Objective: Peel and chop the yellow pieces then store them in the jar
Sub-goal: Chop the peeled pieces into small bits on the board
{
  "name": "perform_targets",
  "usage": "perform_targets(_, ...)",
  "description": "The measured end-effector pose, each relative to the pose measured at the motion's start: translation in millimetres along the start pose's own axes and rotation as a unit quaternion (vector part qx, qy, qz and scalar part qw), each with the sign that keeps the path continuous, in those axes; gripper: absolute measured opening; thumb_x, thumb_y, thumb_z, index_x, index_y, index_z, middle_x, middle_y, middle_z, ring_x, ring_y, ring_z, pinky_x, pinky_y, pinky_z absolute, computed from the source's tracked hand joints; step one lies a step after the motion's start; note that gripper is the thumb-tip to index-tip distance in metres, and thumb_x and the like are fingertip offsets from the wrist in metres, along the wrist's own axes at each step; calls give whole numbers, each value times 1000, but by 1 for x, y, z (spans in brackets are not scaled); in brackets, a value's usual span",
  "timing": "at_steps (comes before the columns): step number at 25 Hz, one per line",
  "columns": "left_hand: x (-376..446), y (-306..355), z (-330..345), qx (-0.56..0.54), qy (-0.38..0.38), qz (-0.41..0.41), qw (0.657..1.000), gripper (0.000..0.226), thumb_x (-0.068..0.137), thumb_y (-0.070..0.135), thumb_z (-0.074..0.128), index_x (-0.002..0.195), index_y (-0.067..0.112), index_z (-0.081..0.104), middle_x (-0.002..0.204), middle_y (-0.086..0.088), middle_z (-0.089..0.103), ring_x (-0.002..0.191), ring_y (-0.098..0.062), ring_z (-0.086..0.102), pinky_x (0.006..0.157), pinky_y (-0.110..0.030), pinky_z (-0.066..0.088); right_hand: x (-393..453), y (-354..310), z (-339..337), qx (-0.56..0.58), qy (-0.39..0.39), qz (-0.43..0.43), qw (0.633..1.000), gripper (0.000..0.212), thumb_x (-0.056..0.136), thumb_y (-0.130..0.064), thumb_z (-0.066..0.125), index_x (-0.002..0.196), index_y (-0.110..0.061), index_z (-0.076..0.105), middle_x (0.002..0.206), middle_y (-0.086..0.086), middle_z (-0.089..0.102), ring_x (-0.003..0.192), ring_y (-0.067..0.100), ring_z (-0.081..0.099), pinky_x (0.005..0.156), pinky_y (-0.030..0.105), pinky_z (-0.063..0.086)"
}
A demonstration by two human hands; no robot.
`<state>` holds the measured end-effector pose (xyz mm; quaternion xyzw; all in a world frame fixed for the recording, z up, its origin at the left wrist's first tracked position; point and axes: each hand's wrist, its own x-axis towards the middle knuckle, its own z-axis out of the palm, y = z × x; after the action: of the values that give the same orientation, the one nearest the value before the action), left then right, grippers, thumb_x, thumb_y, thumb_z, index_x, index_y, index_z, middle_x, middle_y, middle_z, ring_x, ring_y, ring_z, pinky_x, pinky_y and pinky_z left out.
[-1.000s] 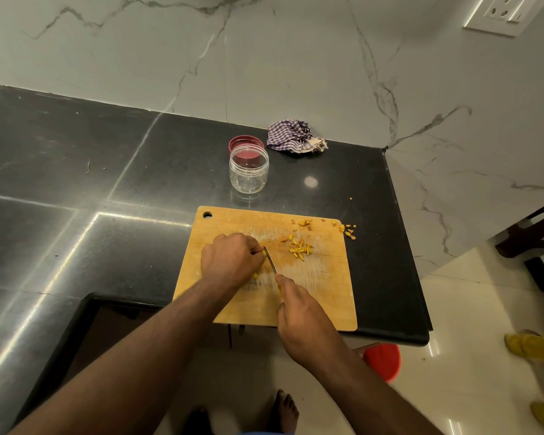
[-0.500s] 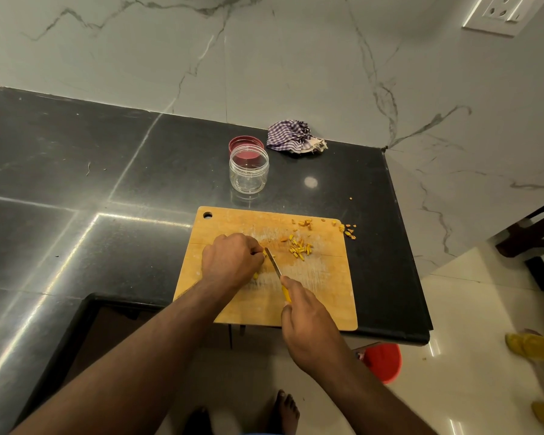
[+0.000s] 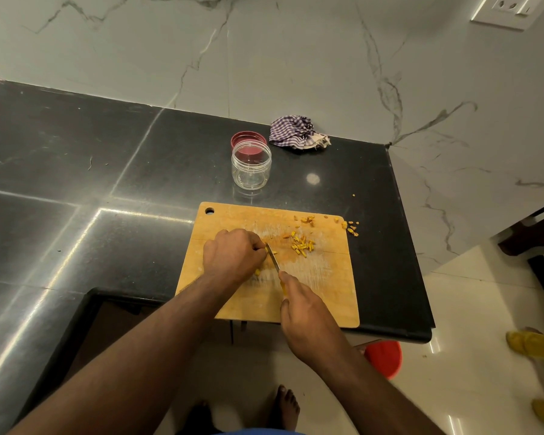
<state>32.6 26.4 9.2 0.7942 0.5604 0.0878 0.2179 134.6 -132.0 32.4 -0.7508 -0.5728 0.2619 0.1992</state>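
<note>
Left hand (image 3: 233, 254) curled over a yellow piece (image 3: 268, 248) on the wooden cutting board (image 3: 321, 296), pinning it — right hand (image 3: 305, 312) grips the knife (image 3: 275, 262), blade set against that piece. A small heap of chopped bits (image 3: 302, 244) lies just right — the open jar (image 3: 251, 166) stands behind the board.

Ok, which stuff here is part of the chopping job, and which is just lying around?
In use:
left hand holding the yellow piece
right hand gripping the knife
cutting board
chopped bits
jar
lid

Lying about:
checked cloth
red bucket
</note>
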Motion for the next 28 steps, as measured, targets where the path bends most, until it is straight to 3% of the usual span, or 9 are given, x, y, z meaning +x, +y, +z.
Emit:
perform_targets(8,0,0,1,-1,-4,-2,1000,19,86,41,60,97,36,75,93,15,71,91,-15,60,78,-43,54,-25,4,-6,32,35,-4,999,48,104,-20,37,152,-24,28,148,-5,42,131,4,40,99,8,28)
perform_targets(14,-2,2,0,1,3,0,1000,16,89,37,60,93,34,75,93,13,71,91,-15,59,78,-42,53,-7,-2,-2,0,20,-9,1000,49,104,-20,35,152,-22,27,150,-2,41,134,12,40,108,25,35)
perform_targets(22,-1,1,1,-3,6,-9,1000,15,87,39,61,91,35,75,90,14,71,90,-16,59,77,-42,54,6,0,-2,-6,-8,-11,1000,50,103,-18,35,152,-23,26,147,2,44,130,16,44,107,30,39)
perform_targets(28,0,-2,3,-10,6,-9,1000,14,86,40,62,90,36,75,89,15,70,89,-15,60,77,-42,54,-27,6,-2,34,18,-4,999,49,103,-19,38,151,-24,31,148,-5,43,130,4,40,101,10,28)
